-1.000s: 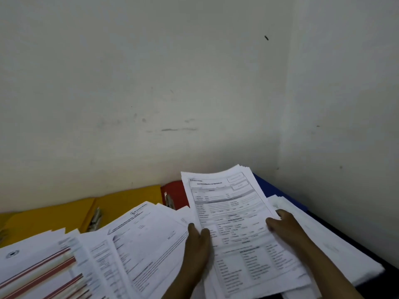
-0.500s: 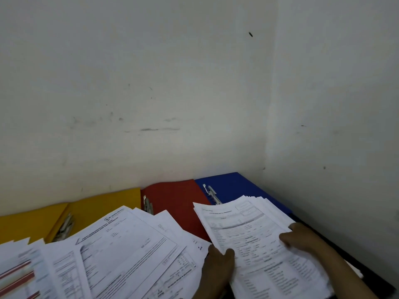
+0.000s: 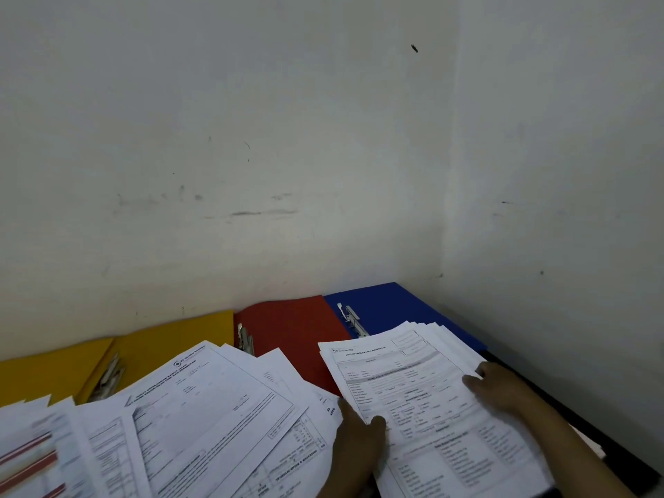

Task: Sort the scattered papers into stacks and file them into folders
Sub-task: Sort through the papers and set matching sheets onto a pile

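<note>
A stack of printed forms (image 3: 424, 397) lies over the blue folder (image 3: 391, 307) at the right. My left hand (image 3: 355, 440) grips its left edge with the thumb on top. My right hand (image 3: 499, 386) holds the right edge, fingers curled over the top sheet. The open red folder (image 3: 291, 328) with a metal clip lies beside the blue one, and an open yellow folder (image 3: 172, 346) sits further left. Loose printed papers (image 3: 201, 418) spread across the near left, overlapping each other.
White walls meet in a corner (image 3: 445, 246) right behind the folders. Sheets with red bars (image 3: 32, 458) lie at the far left edge. The dark table edge (image 3: 611, 447) runs along the right wall.
The stack has come down and to the right, from upright in front of me to lying over the blue folder. Both hands kept their hold. The red and blue folders are now uncovered.
</note>
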